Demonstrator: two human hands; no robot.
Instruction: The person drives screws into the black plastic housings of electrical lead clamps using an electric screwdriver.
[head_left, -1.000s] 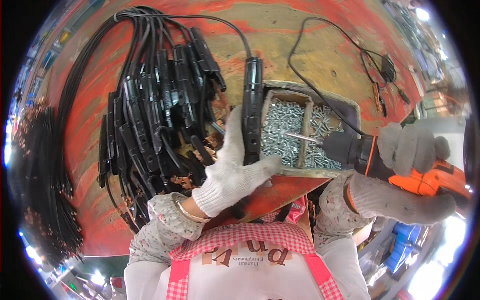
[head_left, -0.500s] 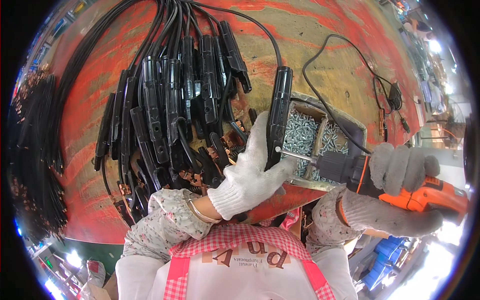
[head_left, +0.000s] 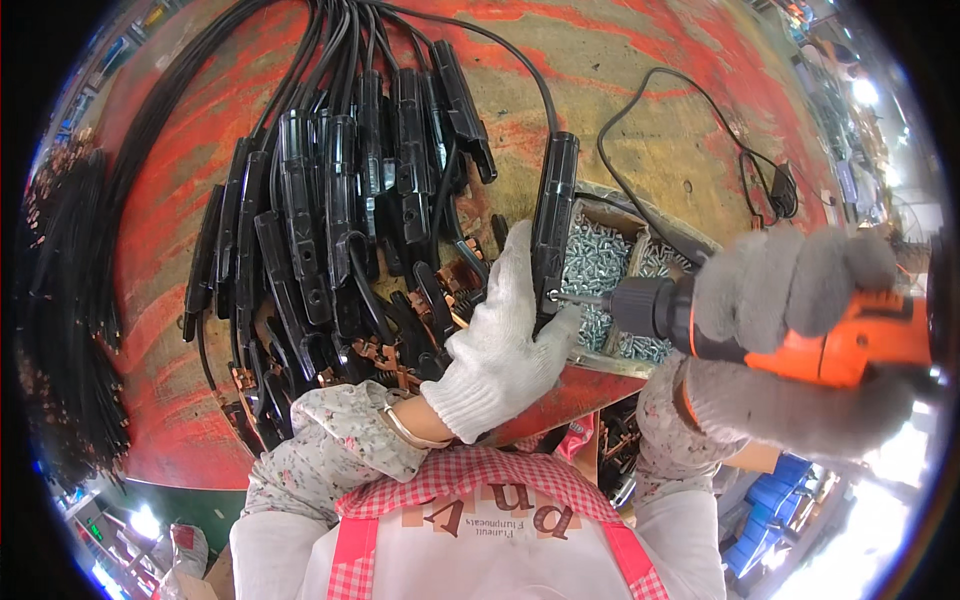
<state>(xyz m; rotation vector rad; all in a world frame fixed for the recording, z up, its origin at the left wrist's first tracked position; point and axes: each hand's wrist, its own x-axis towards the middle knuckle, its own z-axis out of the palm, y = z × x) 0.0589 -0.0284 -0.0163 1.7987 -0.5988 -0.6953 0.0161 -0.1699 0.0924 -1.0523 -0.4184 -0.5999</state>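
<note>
My left hand [head_left: 495, 350], in a white knit glove, grips the lower end of a black welding electrode holder [head_left: 556, 190] that stands nearly upright in view, a cable leaving its top. My right hand [head_left: 800, 285], in a grey glove and blurred by motion, is wrapped round an orange and black power screwdriver [head_left: 860, 335]. Its bit points left, and the tip meets the side of the holder at a small screw [head_left: 553, 296], just above my left thumb. The holder's lower end is hidden by my left hand.
Behind the holder sits a divided box [head_left: 610, 365] of silvery screws [head_left: 597, 255]. Several more black electrode holders [head_left: 340, 190] with copper parts lie in a pile to the left. Bundled black cables [head_left: 75, 310] hang at the far left. A thin cord [head_left: 603, 140] loops across the worn red table [head_left: 170, 400].
The screwdriver has moved slightly left and tilted, bringing the screw on its tip against the holder. My right hand has shifted with it. The left hand keeps its grip.
</note>
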